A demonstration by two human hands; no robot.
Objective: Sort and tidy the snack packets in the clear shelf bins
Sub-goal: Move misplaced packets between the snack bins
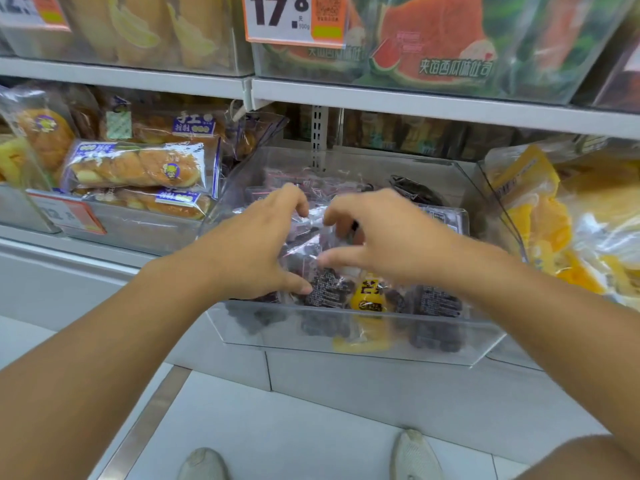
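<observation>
A clear shelf bin (349,344) in front of me holds several dark purple snack packets (436,303) and one yellow packet (367,295) near its front wall. Both hands reach into the bin side by side. My left hand (256,244) curls its fingers and thumb around a clear-wrapped purple packet (311,251) in the middle of the pile. My right hand (384,237) grips the same packet from the right, fingers bent over its top edge and thumb stretched along its side. What lies under the hands is hidden.
A bin of bread packets (138,168) stands to the left, with a red price tag (65,213). A bin of yellow packets (561,220) stands to the right. The upper shelf (415,105) carries watermelon and banana packets. My shoes (415,455) stand on the white floor.
</observation>
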